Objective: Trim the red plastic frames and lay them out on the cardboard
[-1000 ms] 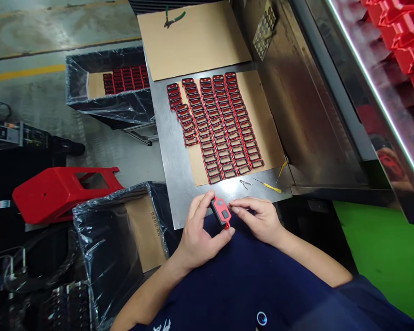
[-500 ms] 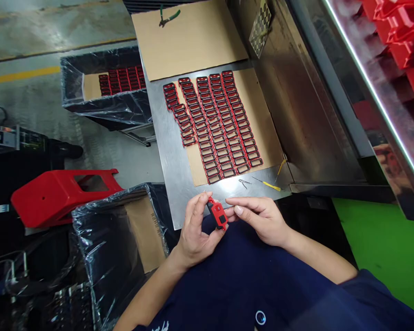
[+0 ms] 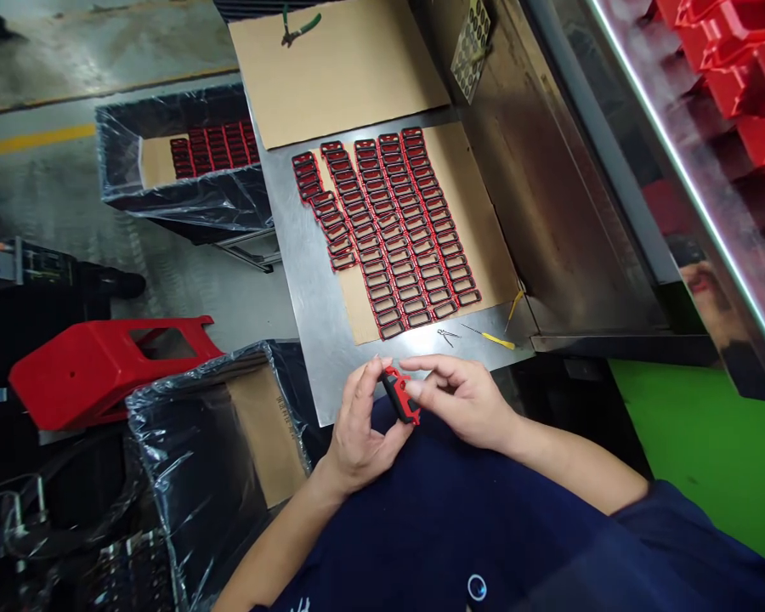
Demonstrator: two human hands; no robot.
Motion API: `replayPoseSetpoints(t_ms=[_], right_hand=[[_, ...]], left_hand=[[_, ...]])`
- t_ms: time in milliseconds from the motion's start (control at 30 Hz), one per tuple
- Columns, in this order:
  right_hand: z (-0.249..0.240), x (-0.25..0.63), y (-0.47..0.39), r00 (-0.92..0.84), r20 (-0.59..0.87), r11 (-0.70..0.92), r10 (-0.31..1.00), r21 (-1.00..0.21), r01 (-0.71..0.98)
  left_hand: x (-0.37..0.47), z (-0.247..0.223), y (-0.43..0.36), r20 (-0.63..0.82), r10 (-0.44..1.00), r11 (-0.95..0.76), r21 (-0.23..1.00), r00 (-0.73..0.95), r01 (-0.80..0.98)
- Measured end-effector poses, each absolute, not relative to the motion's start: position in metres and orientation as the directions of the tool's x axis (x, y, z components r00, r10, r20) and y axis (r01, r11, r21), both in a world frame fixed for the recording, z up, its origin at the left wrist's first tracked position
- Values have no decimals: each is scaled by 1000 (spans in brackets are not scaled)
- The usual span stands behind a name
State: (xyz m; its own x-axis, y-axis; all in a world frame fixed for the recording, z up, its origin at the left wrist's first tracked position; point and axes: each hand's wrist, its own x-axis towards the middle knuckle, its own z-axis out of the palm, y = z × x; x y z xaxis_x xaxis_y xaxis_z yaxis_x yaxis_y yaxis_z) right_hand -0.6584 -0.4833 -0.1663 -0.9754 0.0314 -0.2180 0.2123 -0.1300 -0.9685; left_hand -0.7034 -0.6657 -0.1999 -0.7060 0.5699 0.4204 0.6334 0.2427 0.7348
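My left hand (image 3: 360, 429) grips a small red and black plastic part (image 3: 397, 396) between thumb and fingers, just off the near edge of the steel table (image 3: 312, 289). My right hand (image 3: 468, 399) has closed in on the same part from the right, fingertips pressing on its face. Beyond the hands, several rows of matching red-rimmed black frames (image 3: 388, 229) lie on a cardboard sheet (image 3: 484, 212).
A yellow-handled tool (image 3: 495, 340) and small metal tweezers (image 3: 447, 337) lie near the table's front edge. Green pliers (image 3: 298, 27) rest on the far cardboard sheet (image 3: 337, 72). Plastic-lined boxes stand at left (image 3: 178, 161) and near left (image 3: 217, 459); a red stool (image 3: 102, 365) lies on the floor.
My right hand has moved left onto the part, covering its face. The part has been turned slightly in my left hand and both hands sit a little higher.
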Motion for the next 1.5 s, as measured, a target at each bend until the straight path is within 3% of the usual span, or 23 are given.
replayPoseSetpoints(t_ms=[100, 167, 300, 400, 533, 700, 967, 1200, 1500], right_hand=[[-173, -662, -480, -959, -221, -113, 178, -973, 203], [-175, -663, -476, -952, -231, -150, 199, -968, 203], [-169, -659, -473, -976, -205, -191, 77, -964, 187], [-159, -657, -475, -989, -148, -68, -7, -987, 148], [-155, -658, -480, -999, -27, 144, 26, -989, 30], [-159, -657, -483, -997, 76, 205, 34, -977, -68], [-157, -654, -476, -999, 22, 107, -24, -994, -24], [-170, -651, -470, -986, -145, -107, -77, -982, 153], [-194, -659, -463, -847, -387, -488, -363, -696, 527]], left_hand=[[-702, -200, -666, 407, 571, 237, 749, -713, 618], [-702, -199, -666, 408, 574, 245, 742, -710, 624], [-703, -199, -665, 422, 576, 290, 695, -700, 658], [-706, -200, -663, 497, 574, 280, 628, -650, 727], [-710, -203, -661, 563, 580, 233, 579, -589, 782], [-711, -206, -662, 601, 558, 216, 560, -572, 800], [-711, -203, -663, 642, 554, 188, 523, -530, 831], [-710, -194, -661, 611, 579, 155, 567, -540, 809], [-696, -187, -651, 464, 610, 96, 762, -642, 641]])
